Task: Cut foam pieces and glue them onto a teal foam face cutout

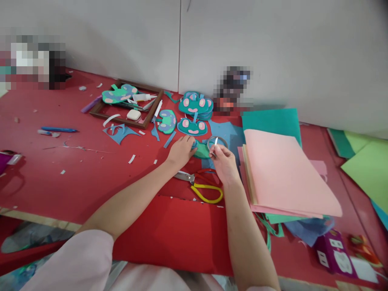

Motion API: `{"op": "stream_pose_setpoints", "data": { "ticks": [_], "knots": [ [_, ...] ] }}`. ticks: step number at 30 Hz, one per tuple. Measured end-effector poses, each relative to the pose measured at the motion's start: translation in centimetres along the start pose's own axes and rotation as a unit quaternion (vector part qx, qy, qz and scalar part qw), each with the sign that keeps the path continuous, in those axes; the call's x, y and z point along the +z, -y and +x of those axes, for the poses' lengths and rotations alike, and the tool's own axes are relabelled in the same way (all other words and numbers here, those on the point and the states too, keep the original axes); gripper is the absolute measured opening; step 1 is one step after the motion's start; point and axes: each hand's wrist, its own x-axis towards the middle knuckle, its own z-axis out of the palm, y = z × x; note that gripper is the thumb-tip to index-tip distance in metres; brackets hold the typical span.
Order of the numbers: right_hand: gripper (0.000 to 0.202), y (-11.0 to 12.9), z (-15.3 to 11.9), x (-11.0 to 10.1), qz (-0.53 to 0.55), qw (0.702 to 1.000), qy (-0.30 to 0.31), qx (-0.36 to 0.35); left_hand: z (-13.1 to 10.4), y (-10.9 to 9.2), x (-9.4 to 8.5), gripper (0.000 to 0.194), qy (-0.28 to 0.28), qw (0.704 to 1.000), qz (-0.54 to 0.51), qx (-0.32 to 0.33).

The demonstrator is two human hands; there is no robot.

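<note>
My left hand [181,152] rests on the red table with its fingers curled over the left end of a green felt piece [202,150], and something blue shows at the fingertips. My right hand [223,161] pinches a small white strip [216,141] above the right end of that felt. A ring that looks like a tape roll [223,140] is right behind the strip; whether the fingers touch it I cannot tell. Scissors with one red and one yellow handle [207,193] lie below, between my forearms. Frog-like felt faces [191,126] are just beyond my hands.
A brown frame [119,118] at the back left holds a felt piece, a small bottle and tools. Stacked felt sheets [287,173] lie right of my right arm. Blue scraps [120,132] and a blue pen [62,129] are to the left. A purple box [335,254] is front right.
</note>
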Motion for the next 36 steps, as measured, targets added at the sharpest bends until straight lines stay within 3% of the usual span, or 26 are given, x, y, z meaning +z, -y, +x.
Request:
{"op": "stream_pose_setpoints", "data": {
  "ticks": [10, 12, 14, 16, 19, 21, 23, 27, 36],
  "knots": [
    [0.023, 0.1, 0.2, -0.5, 0.009, 1.0, -0.011, 0.002, -0.1, 0.1, -0.7, 0.014, 0.01, 0.999, 0.017, 0.049],
    [0.025, 0.1, 0.3, -0.6, 0.001, 1.0, -0.02, 0.0, -0.2, 0.1, -0.6, 0.015, -0.009, 0.999, -0.019, 0.049],
    [0.026, 0.1, 0.4, -0.6, -0.002, 0.999, -0.038, -0.004, -0.3, 0.0, -0.3, 0.013, -0.043, 0.992, -0.118, 0.024],
    [0.026, 0.0, 0.4, -0.6, 0.001, 0.998, -0.058, -0.008, -0.4, -0.4, 0.0, 0.008, -0.066, 0.953, -0.293, -0.036],
    [0.022, -0.1, 0.4, -0.5, 0.006, 0.998, -0.06, -0.01, -0.6, -1.6, 0.4, 0.008, -0.042, 0.813, -0.563, -0.143],
    [0.019, -0.3, 0.4, -0.4, -0.006, 0.999, -0.048, -0.004, -0.7, -2.4, 0.4, 0.015, -0.019, 0.73, -0.659, -0.18],
    [0.018, -0.6, 0.3, -0.3, -0.035, 0.999, -0.036, 0.001, -0.8, -2.9, 0.3, 0.021, -0.005, 0.682, -0.705, -0.193],
    [0.017, -1.2, 0.1, 0.0, -0.091, 0.995, -0.03, -0.014, -1.0, -3.1, 0.2, 0.028, 0.008, 0.645, -0.736, -0.206],
    [0.022, -0.8, -0.2, 0.5, -0.228, 0.972, -0.034, -0.051, -0.9, -2.6, 0.3, 0.033, 0.017, 0.636, -0.741, -0.216]
  ]
}}
